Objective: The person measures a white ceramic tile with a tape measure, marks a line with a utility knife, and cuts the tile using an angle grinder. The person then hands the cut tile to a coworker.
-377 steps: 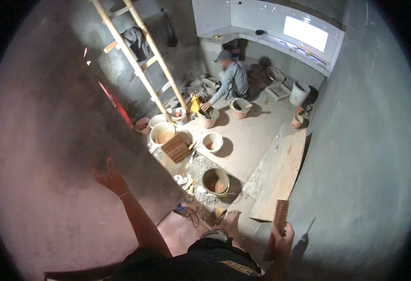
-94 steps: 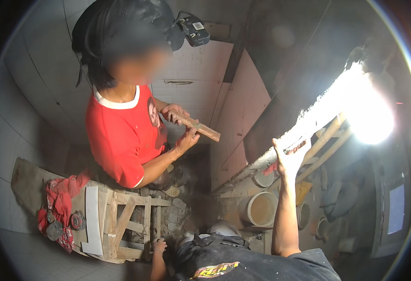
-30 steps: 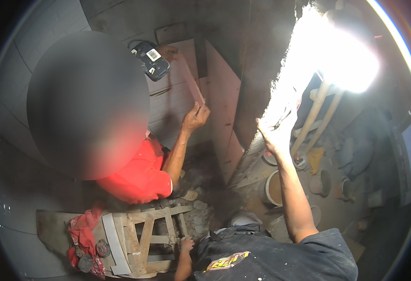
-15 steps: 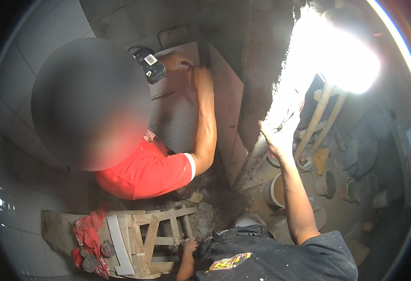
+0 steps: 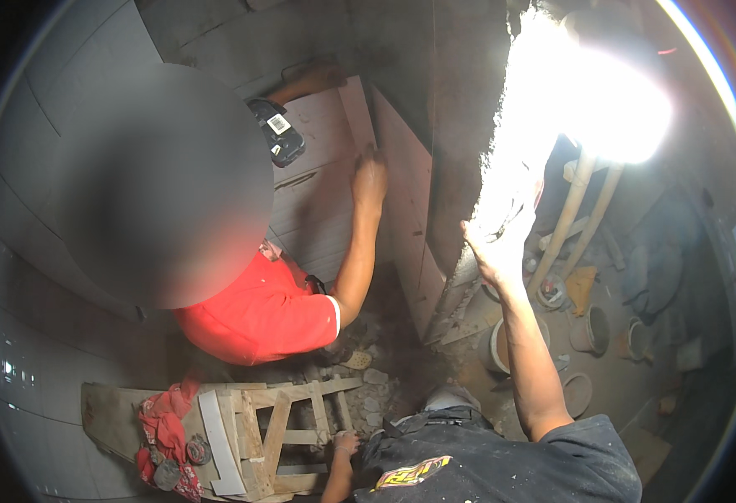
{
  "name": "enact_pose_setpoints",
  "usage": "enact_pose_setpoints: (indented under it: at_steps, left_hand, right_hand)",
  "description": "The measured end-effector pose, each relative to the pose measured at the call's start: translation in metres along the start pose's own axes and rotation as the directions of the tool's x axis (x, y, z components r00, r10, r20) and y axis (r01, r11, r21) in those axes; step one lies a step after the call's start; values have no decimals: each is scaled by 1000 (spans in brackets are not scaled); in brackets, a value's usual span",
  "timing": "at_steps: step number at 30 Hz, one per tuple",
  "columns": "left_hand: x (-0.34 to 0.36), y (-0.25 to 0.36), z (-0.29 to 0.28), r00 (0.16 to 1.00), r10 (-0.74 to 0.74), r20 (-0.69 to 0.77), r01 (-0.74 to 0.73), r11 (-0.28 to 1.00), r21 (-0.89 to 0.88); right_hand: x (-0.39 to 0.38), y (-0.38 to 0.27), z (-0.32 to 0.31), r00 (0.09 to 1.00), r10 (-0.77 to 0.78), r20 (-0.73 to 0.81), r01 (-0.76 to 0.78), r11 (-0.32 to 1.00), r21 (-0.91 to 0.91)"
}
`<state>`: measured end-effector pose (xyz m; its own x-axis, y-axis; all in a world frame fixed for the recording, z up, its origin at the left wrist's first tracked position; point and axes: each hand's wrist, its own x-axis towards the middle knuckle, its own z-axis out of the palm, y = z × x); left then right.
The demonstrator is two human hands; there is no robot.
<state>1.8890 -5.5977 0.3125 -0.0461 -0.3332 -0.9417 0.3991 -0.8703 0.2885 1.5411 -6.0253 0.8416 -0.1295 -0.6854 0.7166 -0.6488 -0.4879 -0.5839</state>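
Note:
My right hand (image 5: 502,247) is raised to the rough, broken wall edge (image 5: 469,260), its thumb on one side and its fingers round the other. Glare washes out the fingertips. Low down, my left hand (image 5: 345,442) grips the end of a wooden trestle (image 5: 276,432) made of rough slats. Ahead on the left, a co-worker in a red shirt (image 5: 259,323) reaches to a corner of light panels. One of that person's hands (image 5: 370,176) touches the corner joint (image 5: 366,138); the other (image 5: 326,77) is at the top edge.
A glaring lamp (image 5: 624,105) shines at upper right beside two pale poles (image 5: 565,226). Several buckets (image 5: 590,329) stand on the floor at right. A red cloth (image 5: 167,423) and a white strip (image 5: 221,444) lie on the trestle. A black device (image 5: 280,134) sits beside the co-worker's head.
The co-worker's hands have moved apart: one down along the corner joint, the other up and back to the top edge. My own hands stay where they were.

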Motion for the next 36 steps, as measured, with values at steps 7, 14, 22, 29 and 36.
enact_pose_setpoints:
  at_steps: [7,14,22,29,36]
  left_hand:
    - [-6,-7,-9,999,50,2,-49,985,167]
    - [-18,-15,1,890,450,74,-146,127,981]
    - [-26,-15,6,891,448,74,-68,-28,997]
    - [-27,-19,7,900,435,-28,-205,478,854]
    - [-38,-13,19,874,482,52,-212,282,936]
  right_hand:
    - [-2,-5,1,998,59,16,-60,997,46]
    - [-5,2,2,990,133,41,-134,991,7]
    - [0,-1,-1,997,-71,-23,71,997,13]
    - [-5,3,1,994,106,30,-105,994,-22]
    - [-7,12,6,994,107,20,-105,991,-81]
